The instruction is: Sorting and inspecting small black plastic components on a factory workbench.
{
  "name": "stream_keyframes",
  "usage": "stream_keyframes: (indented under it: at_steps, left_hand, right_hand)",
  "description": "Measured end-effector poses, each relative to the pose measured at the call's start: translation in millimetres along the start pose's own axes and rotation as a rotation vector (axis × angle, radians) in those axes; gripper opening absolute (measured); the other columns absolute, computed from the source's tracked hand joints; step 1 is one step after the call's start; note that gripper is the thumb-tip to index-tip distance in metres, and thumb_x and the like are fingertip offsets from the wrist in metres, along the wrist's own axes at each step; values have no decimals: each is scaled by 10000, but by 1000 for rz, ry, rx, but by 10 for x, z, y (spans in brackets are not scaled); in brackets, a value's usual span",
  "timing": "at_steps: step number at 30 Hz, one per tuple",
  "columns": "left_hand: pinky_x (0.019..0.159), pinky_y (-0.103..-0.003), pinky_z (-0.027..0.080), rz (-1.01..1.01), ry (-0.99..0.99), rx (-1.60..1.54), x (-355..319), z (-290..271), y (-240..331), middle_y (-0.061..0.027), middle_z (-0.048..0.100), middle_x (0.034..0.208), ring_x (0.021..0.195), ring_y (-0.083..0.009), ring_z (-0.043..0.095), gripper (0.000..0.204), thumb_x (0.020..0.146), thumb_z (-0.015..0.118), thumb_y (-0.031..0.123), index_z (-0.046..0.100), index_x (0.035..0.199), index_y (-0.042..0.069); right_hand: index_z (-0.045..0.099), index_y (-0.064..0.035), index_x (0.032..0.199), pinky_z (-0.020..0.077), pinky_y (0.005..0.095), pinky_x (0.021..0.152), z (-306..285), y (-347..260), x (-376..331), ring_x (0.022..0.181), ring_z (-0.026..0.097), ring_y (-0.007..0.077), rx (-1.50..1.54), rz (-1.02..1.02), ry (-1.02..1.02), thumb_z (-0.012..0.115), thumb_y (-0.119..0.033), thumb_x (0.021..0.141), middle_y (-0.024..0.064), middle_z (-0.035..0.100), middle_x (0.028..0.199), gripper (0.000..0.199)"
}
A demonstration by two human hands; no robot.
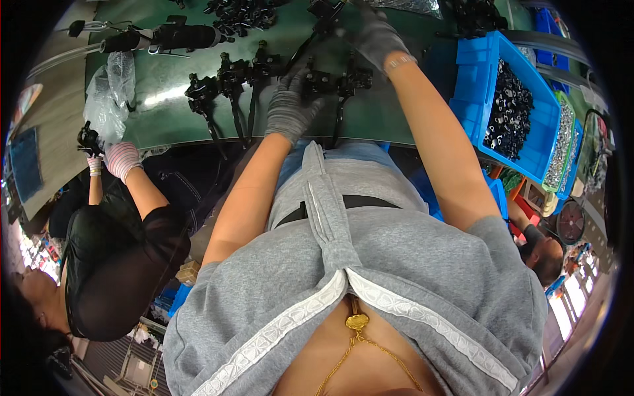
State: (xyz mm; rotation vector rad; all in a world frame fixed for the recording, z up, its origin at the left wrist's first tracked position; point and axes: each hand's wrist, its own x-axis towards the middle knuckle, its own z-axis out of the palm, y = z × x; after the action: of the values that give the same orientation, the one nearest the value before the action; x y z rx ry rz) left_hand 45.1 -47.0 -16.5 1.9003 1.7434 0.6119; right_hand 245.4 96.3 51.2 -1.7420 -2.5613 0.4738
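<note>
My left hand (290,111), in a grey striped glove, is at the near side of the green bench top. Its fingers are curled over a black brake lever assembly (318,80), whose lower part they hide. My right hand (378,41), also gloved, is farther off to the right and smeared by motion, so its grip is unclear. Beside it at the far edge is another black brake lever (325,21), its blade slanting toward my left fingertips. More brake lever assemblies lie in a row: several to the left (231,79) and one to the right (354,82).
A blue bin (475,86) of small black parts stands on the right, beside a tray of small silvery pieces (563,142). Black parts (241,14) are heaped at the back. On the left are a power screwdriver (181,37), plastic bags (109,92) and a co-worker's gloved hand (122,160) with a black part.
</note>
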Motion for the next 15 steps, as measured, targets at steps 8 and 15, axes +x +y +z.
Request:
stream_keyframes:
  at_steps: [8, 15]
  left_hand:
    - [927, -467, 478, -62, -8, 213, 19, 16, -103, -190, 618, 1147, 1063, -375, 585, 598, 738, 773, 162, 556, 1294, 124]
    - [972, -467, 469, -111, 136, 64, -22, -54, -365, -188, 573, 1162, 1101, -385, 558, 623, 728, 784, 130, 547, 1304, 138]
  right_hand:
    - [466, -26, 1381, 470, 433, 996, 491, 103, 835, 1192, 580, 360, 427, 290, 142, 741, -392, 819, 212, 620, 1268, 725]
    - [594, -19, 1231, 488, 377, 958, 162, 845, 448, 1094, 620, 330, 829, 247, 585, 812, -193, 775, 190, 655, 1164, 534]
